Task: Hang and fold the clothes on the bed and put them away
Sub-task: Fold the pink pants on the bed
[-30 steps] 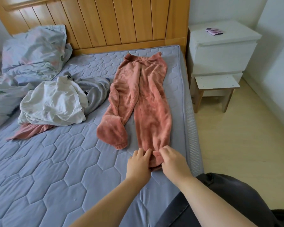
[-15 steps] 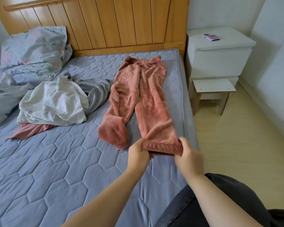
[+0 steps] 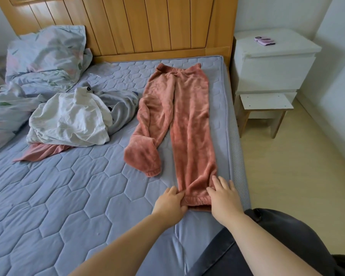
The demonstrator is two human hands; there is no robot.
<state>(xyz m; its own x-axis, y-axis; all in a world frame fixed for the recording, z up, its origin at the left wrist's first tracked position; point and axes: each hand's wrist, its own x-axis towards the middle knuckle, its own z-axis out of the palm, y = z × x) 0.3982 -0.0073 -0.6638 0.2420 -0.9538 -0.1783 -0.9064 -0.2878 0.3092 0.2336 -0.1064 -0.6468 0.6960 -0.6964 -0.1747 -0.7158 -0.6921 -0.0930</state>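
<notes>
Quilted blue-grey mattress (image 3: 68,206) is filling most of the view. The pink fleece trousers (image 3: 187,120) are lying flat along its right side, with the waistband up near the wooden headboard (image 3: 157,24). The leg nearer the bed's right edge is stretching straight down towards the person, and its cuff is resting close to the mattress's near edge. The other leg is angling off to the left and ending in a bunched cuff well short of the first.

The left hand (image 3: 170,204) is pinching the left edge of the straight leg's cuff, fingers curled onto the fleece. The right hand (image 3: 223,198) is lying on the cuff's right side, fingers straight and spread, pressing it flat.

Just beside the angled leg, a grey garment (image 3: 122,110) is lying crumpled. A white garment (image 3: 72,120) is heaping partly over it, and a strip of pink cloth (image 3: 42,154) is sticking out from beneath the white one. Further left, a floral duvet (image 3: 46,56) is piling up against the headboard.

Beyond the bed's right edge, a white nightstand (image 3: 273,64) is standing with a phone (image 3: 264,41) lying on top. A small white-topped stool (image 3: 265,104) is standing just in front of it.
</notes>
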